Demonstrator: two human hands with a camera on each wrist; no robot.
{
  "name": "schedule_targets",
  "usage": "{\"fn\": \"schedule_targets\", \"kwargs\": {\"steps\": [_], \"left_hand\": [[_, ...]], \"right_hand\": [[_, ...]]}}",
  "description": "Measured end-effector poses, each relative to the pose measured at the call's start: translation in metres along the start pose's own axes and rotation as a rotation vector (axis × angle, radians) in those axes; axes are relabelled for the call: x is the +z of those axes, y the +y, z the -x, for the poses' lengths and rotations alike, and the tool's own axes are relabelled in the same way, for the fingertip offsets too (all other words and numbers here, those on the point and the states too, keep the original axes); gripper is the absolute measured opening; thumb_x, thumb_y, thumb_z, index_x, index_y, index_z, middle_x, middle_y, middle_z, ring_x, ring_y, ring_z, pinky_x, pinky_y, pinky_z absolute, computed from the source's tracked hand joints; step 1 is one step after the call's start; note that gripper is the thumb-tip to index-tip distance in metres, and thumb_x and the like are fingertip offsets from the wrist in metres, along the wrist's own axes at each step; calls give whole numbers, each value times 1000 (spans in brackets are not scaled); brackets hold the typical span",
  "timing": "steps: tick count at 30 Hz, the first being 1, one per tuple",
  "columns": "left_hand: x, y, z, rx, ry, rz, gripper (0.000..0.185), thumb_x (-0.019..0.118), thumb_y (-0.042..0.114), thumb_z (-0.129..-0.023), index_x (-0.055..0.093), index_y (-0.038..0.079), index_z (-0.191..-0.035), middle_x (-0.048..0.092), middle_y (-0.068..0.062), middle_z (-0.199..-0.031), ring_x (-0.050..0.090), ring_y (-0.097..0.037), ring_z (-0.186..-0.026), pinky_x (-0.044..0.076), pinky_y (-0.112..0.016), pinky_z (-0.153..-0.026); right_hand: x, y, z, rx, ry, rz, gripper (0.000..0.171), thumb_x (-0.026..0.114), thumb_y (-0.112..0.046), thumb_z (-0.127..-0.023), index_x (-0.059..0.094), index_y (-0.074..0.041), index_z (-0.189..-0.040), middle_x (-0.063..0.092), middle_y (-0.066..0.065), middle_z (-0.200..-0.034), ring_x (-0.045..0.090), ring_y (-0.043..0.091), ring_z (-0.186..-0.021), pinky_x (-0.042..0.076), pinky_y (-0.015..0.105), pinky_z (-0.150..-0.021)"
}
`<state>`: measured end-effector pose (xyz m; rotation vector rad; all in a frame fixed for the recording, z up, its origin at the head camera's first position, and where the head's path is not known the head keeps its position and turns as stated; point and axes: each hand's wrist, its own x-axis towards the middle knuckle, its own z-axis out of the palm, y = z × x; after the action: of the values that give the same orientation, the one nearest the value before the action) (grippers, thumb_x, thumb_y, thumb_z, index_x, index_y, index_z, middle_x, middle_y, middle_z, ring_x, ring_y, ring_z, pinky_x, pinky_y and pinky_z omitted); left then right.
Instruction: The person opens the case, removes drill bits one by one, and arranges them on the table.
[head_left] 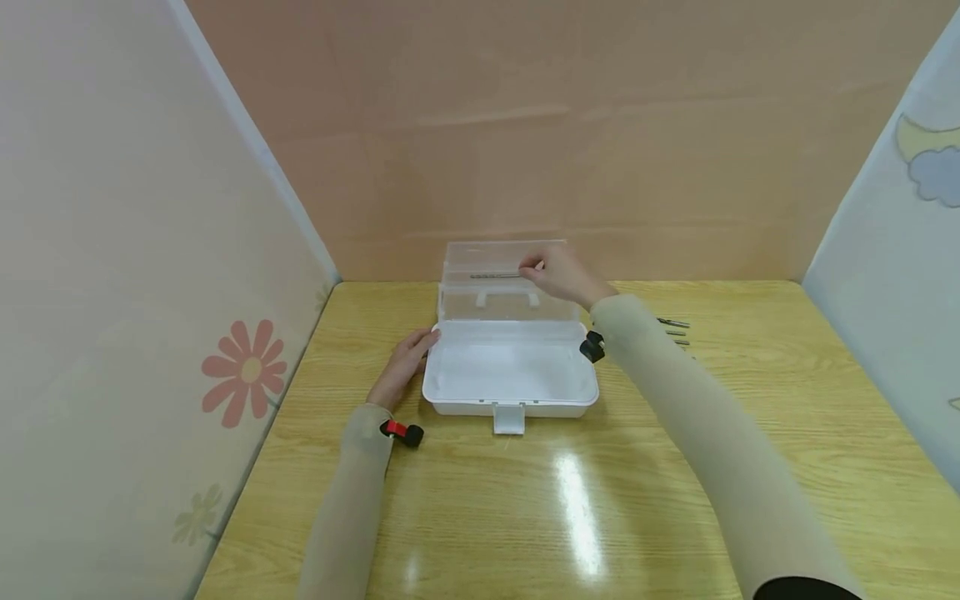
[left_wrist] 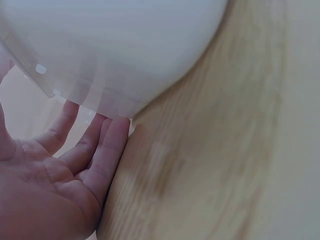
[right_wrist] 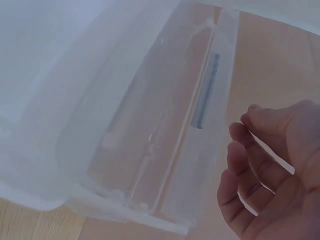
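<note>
Glossy wooden table (head_left: 675, 467), pink walls; left hand (head_left: 405, 360) flat against box (head_left: 510, 375), right hand (head_left: 562, 275) relaxed.

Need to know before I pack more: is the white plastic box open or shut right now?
Open. The white box shows its bare inside, and its clear lid stands up behind it, with the right hand at the lid and the left hand at the box's side.

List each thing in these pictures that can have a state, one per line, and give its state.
White plastic toolbox: open, clear lid raised.
White front latch: undone, flat on the table.
Grey metal drill bit: lying in the lid's compartment.
Left hand: fingers straight, touching the box's side.
Right hand: open beside the lid.
</note>
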<state>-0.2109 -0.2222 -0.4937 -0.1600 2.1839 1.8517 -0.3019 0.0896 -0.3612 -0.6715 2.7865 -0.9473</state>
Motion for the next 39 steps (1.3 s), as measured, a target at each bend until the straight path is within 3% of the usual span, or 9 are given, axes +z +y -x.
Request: {"fn": "schedule_targets", "kwargs": {"steps": [8,13,25,39], "left_hand": [[1,-1,0,9,8,15,68,55,53,-108,48,6,-157,52,-16,-158,50,-31,-143,49,-46,-115],[2,-1,0,11,10,17,67,55,52,-109,48,6,-157,52,-17,-158,51,-32,-143,50,-46,-115],[6,-1,-1,22,-9,23,69,57,54,-107,49,6,-156,52,-16,-158,49,-32,-145,46,-50,-119],[4,-2,-1,15,-5,9,71,56,56,-107,48,7,-157,52,-16,-159,50,-31,-144,46,-49,-118]], "right_hand": [[13,-4,-22,7,7,105,25,66,-19,-105,79,-4,-121,77,15,-124,70,32,-118,54,49,-107],[23,-6,-30,26,10,124,24,69,-22,-104,80,-8,-120,78,12,-123,71,28,-112,56,47,-101],[30,-5,-32,86,36,133,21,73,-24,-101,81,-10,-116,78,8,-121,71,28,-105,58,45,-92],[35,0,-36,36,48,128,20,72,-22,-102,82,-6,-109,79,11,-111,67,27,-97,54,44,-91]]}}
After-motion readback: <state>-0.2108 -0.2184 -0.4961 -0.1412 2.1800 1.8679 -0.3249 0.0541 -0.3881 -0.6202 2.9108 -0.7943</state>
